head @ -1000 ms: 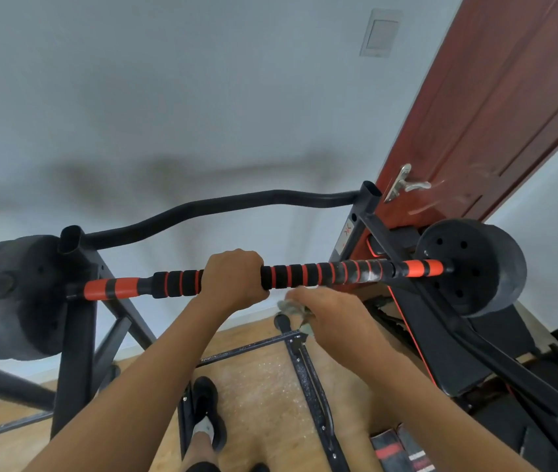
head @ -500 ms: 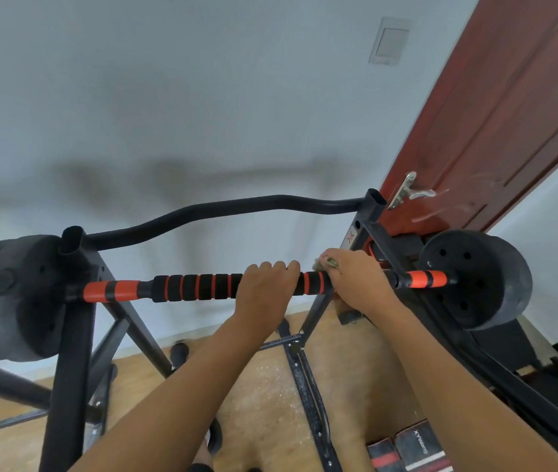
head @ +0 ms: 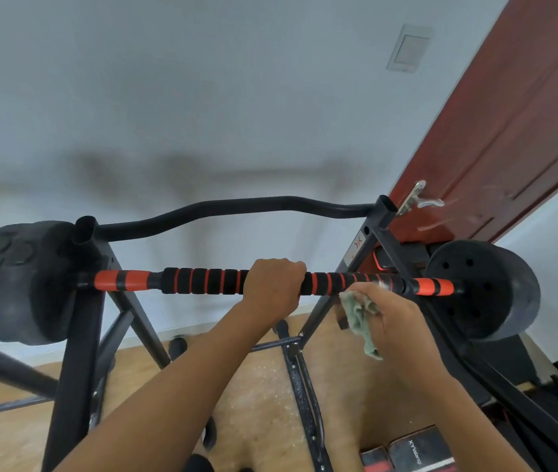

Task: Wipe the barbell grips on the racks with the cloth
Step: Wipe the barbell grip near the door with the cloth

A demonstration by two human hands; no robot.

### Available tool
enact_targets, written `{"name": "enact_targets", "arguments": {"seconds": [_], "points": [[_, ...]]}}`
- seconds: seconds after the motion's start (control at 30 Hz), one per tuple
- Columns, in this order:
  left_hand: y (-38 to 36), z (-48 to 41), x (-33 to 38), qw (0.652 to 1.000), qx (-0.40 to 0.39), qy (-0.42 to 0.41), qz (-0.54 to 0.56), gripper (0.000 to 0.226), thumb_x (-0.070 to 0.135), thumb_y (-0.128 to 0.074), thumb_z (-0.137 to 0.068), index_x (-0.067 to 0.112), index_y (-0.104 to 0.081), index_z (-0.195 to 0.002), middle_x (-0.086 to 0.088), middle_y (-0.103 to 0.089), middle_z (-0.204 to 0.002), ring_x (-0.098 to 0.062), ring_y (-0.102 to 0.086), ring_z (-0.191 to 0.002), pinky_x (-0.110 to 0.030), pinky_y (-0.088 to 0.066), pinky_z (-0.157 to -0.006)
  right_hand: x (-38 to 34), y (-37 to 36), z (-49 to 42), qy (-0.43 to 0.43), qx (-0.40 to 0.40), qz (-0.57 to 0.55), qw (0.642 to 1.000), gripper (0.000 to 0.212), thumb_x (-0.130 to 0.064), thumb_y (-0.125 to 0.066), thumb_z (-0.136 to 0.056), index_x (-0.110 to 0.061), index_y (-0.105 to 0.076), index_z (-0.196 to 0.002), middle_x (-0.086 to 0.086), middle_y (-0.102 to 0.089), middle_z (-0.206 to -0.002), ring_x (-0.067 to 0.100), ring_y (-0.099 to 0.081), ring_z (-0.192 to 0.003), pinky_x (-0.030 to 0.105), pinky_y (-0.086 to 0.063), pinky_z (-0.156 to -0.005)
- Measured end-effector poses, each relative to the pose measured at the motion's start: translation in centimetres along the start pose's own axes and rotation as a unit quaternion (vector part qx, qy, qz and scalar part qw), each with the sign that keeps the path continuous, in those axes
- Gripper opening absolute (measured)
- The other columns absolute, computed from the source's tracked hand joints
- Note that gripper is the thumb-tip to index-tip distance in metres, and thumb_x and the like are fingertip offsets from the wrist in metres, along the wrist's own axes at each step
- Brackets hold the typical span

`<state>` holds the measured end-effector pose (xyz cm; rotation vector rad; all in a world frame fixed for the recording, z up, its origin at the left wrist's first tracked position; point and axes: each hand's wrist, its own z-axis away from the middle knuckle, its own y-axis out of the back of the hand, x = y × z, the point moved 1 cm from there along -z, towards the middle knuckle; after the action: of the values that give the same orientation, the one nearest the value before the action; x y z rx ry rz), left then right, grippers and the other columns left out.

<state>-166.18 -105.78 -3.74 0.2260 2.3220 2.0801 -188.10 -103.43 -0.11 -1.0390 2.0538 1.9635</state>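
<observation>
Left hand (head: 272, 284) wraps the barbell grip (head: 202, 281), evidently steadying it. At its 3 o'clock, right hand (head: 396, 318) clutches the cloth (head: 359, 315), positioned for wiping.

Bare forearms (head: 185, 386) — bare left hand (head: 272, 284), right hand (head: 396, 321).

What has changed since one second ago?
The right hand, holding the pale green cloth, moved right along the black foam barbell grip with orange rings and now sits just below its right end. The left hand slid a little right, still gripping it. The barbell stayed on the black metal rack.
</observation>
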Motion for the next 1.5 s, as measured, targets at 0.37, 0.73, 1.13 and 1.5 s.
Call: {"name": "enact_targets", "arguments": {"seconds": [0.37,0.73,1.13,1.5], "points": [[1.6,-2.3,-0.9,0.989,-0.138,0.022,0.058,0.030,0.044,-0.072,-0.084,0.023,-0.058,-0.100,0.003,-0.060,-0.076,-0.018,-0.065,-0.071,-0.034,-0.059,-0.075,-1.3,-1.6,-6.4,0.018,0.024,0.006,1.000,0.014,-0.029,-0.066,-0.097,-0.025,-0.065,-0.110,-0.016,-0.063,-0.101,-0.003,-0.060,-0.089,0.006,-0.044,-0.079],[1.0,-3.1,-0.9,0.986,-0.158,0.021,0.041,0.019,0.031,-0.070,-0.085,0.021,-0.055,-0.091,0.003,-0.054,-0.072,-0.019,-0.059,-0.065,-0.032,-0.049,-0.066,-2.2,-3.3,-7.4,0.049,-0.024,0.099,0.994,0.037,0.012,-0.075,-0.076,-0.009,-0.078,-0.106,-0.002,-0.059,-0.097,0.010,-0.054,-0.082,0.026,-0.056,-0.068],[1.2,-3.1,-1.4,0.986,-0.150,0.017,0.068,0.025,0.043,-0.069,-0.085,0.022,-0.063,-0.095,0.003,-0.059,-0.073,-0.018,-0.065,-0.069,-0.036,-0.060,-0.075,-2.1,-1.2,-10.3,0.040,-0.025,0.110,0.993,0.014,-0.007,-0.072,-0.088,-0.017,-0.078,-0.095,-0.005,-0.062,-0.092,0.010,-0.061,-0.078,0.015,-0.050,-0.074],[1.6,-6.7,-3.1,0.811,-0.512,0.082,0.271,0.021,0.029,-0.081,-0.086,0.012,-0.068,-0.084,-0.002,-0.060,-0.065,-0.016,-0.053,-0.052,-0.029,-0.047,-0.057,-1.6,-2.3,-8.1,0.142,-0.125,0.103,0.976,0.033,0.004,-0.060,-0.089,-0.008,-0.067,-0.119,0.001,-0.050,-0.109,0.020,-0.051,-0.083,0.034,-0.053,-0.072]]}}
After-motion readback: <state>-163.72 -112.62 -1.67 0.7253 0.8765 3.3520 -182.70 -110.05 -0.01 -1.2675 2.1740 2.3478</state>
